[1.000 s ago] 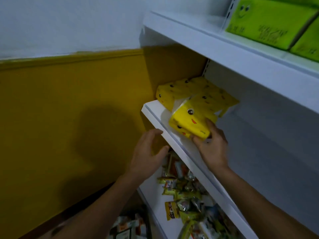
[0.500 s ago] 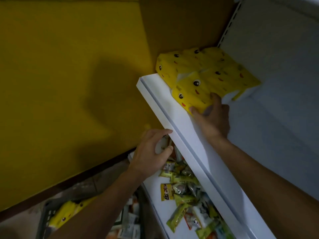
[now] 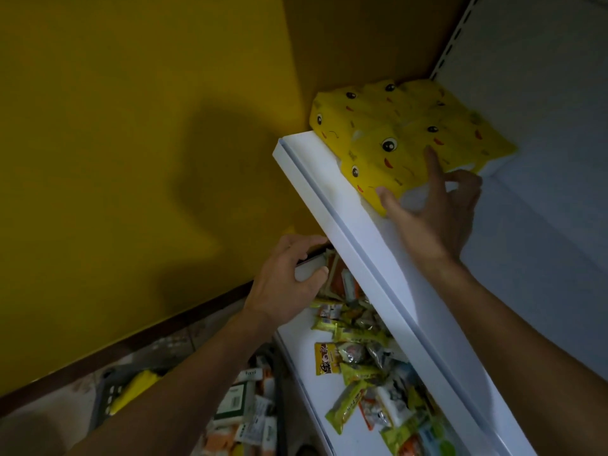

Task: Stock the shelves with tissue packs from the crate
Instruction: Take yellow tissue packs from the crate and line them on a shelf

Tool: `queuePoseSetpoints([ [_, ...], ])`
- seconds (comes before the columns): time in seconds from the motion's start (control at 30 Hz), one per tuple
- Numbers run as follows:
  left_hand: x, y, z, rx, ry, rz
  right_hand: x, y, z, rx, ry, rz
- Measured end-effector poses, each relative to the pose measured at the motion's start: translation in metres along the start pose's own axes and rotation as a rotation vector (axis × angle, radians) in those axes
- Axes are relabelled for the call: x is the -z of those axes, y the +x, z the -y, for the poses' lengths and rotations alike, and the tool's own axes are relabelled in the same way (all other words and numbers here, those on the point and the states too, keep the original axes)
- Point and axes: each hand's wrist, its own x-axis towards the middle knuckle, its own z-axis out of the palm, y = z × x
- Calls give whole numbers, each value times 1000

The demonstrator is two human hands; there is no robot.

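White shelf [image 3: 368, 245] carrying yellow tissue packs [image 3: 394, 126] at left end, against wall. Right hand [image 3: 434, 212] touching nearest pack, index and thumb spreading wide. Left hand [image 3: 286, 284] hanging below shelf edge, fingers [image 3: 306, 241] curling by pale object; grip unclear.

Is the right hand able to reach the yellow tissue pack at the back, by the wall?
Probably yes. The right hand touches the front pack, and the back pack sits just behind it on the same shelf. Nothing blocks the way over the front pack.
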Motion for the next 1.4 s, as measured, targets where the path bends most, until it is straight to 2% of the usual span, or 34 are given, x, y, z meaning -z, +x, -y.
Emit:
queuePoseSetpoints([
  [0.1,11,-11,9,14,2,-20,2,-10,15,133,36,-44],
  [0.27,32,-44,41,83,53,-34,-25,-50,58,428,121,30],
  [0.4,62,-87,91,193,143,-50,-77,-105,84,479,175,147],
  [0.53,79,-149,170,295,144,-60,-147,-186,87,408,167,372],
  [0.63,83,-207,235,455,116,-82,-203,-264,80,350,144,610],
  [0.77,85,-277,306,615,71,-145,-265,-362,68,168,183,898],
  [0.93,70,-337,385,789,54,-190,-320,-456,34,-16,195,1090],
  [1.17,23,-359,472,962,35,-205,-363,-521,-25,-167,139,1294],
  [1.27,6,-356,492,1073,49,-106,-370,-545,-32,-330,111,1406],
  [1.37,-9,-357,504,1194,92,114,-374,-569,-34,-363,130,1452],
  [1.4,-11,-357,506,1201,86,134,-374,-574,-33,-394,147,1445],
])
